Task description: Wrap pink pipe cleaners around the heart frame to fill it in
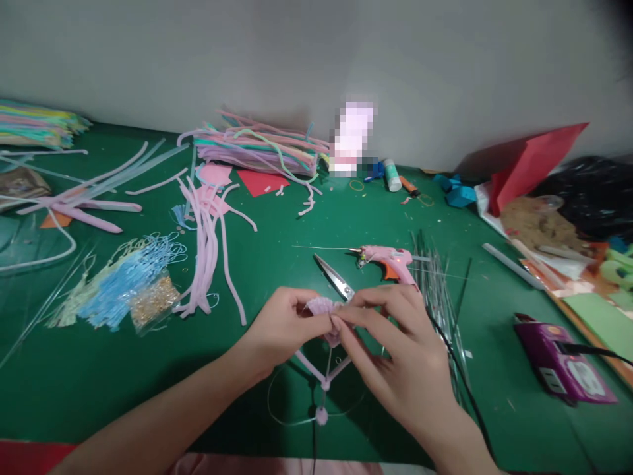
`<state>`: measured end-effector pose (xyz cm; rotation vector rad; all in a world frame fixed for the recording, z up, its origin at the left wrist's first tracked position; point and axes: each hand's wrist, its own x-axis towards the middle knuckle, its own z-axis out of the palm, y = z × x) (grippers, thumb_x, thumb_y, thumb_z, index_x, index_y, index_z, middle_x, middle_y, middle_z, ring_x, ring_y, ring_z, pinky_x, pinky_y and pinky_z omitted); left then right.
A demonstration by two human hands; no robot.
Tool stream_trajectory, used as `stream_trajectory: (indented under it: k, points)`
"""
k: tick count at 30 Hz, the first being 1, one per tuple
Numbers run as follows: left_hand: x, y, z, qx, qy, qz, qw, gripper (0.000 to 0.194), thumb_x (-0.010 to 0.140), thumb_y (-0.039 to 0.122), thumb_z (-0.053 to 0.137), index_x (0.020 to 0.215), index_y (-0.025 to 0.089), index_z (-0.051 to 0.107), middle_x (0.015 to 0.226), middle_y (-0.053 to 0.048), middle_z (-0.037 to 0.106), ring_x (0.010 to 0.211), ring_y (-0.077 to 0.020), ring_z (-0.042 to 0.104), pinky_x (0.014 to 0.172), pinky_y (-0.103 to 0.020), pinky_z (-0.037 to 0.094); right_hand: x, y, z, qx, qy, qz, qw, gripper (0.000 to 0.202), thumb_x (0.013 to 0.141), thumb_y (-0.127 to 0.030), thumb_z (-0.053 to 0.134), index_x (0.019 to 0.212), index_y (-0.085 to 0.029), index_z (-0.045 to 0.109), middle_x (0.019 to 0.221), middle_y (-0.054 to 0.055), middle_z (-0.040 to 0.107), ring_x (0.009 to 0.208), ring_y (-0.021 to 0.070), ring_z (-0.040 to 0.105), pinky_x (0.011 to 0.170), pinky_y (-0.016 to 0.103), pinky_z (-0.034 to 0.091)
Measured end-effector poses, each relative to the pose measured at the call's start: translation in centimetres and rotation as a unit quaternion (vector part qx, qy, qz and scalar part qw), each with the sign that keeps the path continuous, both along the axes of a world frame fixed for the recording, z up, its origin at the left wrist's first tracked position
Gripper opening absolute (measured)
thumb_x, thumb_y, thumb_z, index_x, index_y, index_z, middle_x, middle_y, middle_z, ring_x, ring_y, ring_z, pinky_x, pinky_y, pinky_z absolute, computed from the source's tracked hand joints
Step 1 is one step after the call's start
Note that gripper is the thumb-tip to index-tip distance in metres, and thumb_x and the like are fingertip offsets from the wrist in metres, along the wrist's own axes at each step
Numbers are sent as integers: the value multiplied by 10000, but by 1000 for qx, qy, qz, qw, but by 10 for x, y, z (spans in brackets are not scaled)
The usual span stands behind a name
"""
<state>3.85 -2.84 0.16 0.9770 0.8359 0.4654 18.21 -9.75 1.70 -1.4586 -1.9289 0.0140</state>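
My left hand [281, 326] is closed around a lilac fuzzy pipe-cleaner craft piece [322, 306] low in the middle of the view. Thumb and fingertips of my right hand [403, 349] pinch the same piece from the right, partly hiding it. Below the hands, lilac stems meet in a V, and a small lilac pompom [321, 415] hangs beneath on thin wire or thread. Just beyond the fingers lie open-pointing metal scissors [336, 278], their handles hidden by my right hand. A pink glue gun [388, 256] with an orange trigger rests behind that hand.
Thin metal wires [438, 297] and a purple power strip [566, 363] lie to the right. Loose lilac pipe cleaners [205, 257], blue tassels [126, 280] and a bag of gold beads [154, 302] are on the left. A pipe-cleaner bundle [257, 152] lies by the wall.
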Motion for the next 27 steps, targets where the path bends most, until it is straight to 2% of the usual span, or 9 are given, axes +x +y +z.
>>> stream_trajectory:
  k: [7, 14, 18, 23, 27]
  points:
    - [-5, 1, -6, 5, 18, -26, 999, 118, 699, 214, 695, 639, 124, 649, 642, -8, 640, 643, -121, 557, 627, -226, 402, 4, -13, -11, 40, 40, -18, 998, 200, 794, -66, 624, 916, -221, 652, 854, 54, 613, 797, 198, 583, 707, 378, 489]
    - [-8, 2, -8, 10, 11, -36, 999, 168, 736, 259, 711, 664, 120, 650, 668, -8, 637, 649, -110, 548, 638, -222, 403, 12, -16, -18, 29, 46, -23, 998, 195, 782, -59, 649, 910, -205, 649, 876, 58, 596, 826, 198, 577, 742, 387, 489]
    - [-9, 3, -6, 0, -15, -37, 999, 150, 706, 252, 742, 687, 125, 664, 687, -5, 649, 661, -114, 556, 657, -224, 416, 11, -15, -15, 18, 60, -17, 998, 169, 804, -79, 628, 896, -220, 639, 875, 50, 602, 827, 195, 579, 729, 387, 502]
    - [-7, 3, -3, -3, -30, -24, 999, 187, 653, 229, 788, 623, 125, 636, 610, 28, 583, 603, -89, 492, 597, -200, 364, 12, -13, -8, 0, 61, 8, 998, 170, 802, -69, 621, 886, -216, 631, 857, 48, 602, 823, 193, 574, 723, 374, 506]
    - [-5, 0, -4, 6, -35, -21, 999, 249, 662, 294, 787, 594, 128, 614, 593, 30, 556, 585, -89, 476, 583, -207, 365, 15, -15, -6, -23, 71, 0, 997, 146, 804, -93, 625, 877, -219, 632, 877, 51, 595, 855, 200, 587, 718, 355, 507]
